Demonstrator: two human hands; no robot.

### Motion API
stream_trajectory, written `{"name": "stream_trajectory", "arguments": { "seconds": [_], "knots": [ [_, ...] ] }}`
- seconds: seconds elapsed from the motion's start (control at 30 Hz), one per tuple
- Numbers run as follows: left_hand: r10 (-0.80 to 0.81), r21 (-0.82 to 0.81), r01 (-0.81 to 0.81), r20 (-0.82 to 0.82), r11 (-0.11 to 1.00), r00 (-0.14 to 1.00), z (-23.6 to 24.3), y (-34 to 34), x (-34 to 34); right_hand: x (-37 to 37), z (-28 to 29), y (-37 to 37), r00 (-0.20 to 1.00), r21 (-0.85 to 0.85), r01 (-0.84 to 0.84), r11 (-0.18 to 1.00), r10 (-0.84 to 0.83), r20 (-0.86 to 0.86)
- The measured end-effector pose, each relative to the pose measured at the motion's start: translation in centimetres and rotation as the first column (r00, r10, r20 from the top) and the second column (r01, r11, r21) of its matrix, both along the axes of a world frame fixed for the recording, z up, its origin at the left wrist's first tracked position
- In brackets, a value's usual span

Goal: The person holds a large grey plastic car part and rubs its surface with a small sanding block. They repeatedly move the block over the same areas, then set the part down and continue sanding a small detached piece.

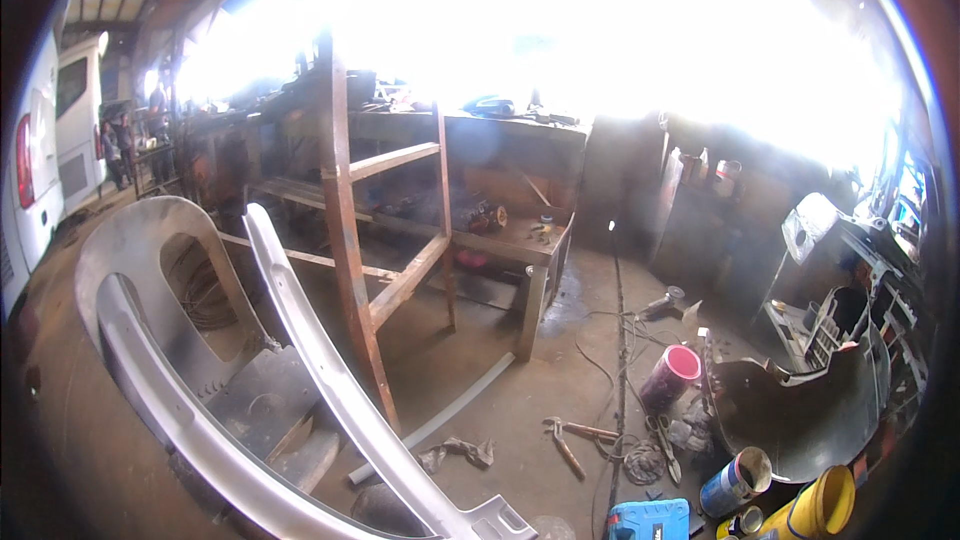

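Neither of my hands shows in the head view, so what they hold or touch cannot be seen. Closest to me, at the lower left, is a long silver-grey curved strip [330, 370] with a stepped end near the lower edge. A second curved silver-grey strip [170, 410] runs to its left. Whether the two are joined is not clear. Behind them stands a dirty plastic chair [150, 215] with a worn seat [265, 405]. The strips overlap the chair in the picture; contact between them cannot be told.
A rusty metal frame [345, 230] rises beyond the chair. Pliers [568, 448], a pink-topped can [668, 377], a blue case [648, 520], a yellow bucket [812, 508] and a dark curved panel [800, 420] occupy the right side. Cables [620, 380] trail across the floor.
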State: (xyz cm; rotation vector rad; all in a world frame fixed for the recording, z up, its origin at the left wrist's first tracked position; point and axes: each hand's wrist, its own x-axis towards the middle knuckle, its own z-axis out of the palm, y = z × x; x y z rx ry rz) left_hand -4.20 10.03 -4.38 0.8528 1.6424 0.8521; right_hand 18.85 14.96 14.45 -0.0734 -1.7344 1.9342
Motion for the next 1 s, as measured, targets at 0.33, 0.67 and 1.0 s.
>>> {"name": "stream_trajectory", "arguments": {
  "seconds": [0.33,0.67,1.0],
  "knots": [
    [-0.007,-0.48,-0.017,-0.049,0.877,0.999,4.3,-9.1,0.6,-0.7,1.1,-3.1,0.902,0.051,-0.263,0.963,0.265,-0.341],
    [0.152,-0.183,-0.088,0.374,0.979,0.915,1.9,-10.0,0.8,2.6,-2.3,-3.5,0.907,0.243,-0.262,0.934,0.324,-0.267],
    [0.104,-0.178,-0.036,0.389,0.983,0.915,2.3,-9.2,0.9,10.2,-22.8,4.8,0.118,0.38,0.821,0.426,-0.779,0.616]
  ]
}}
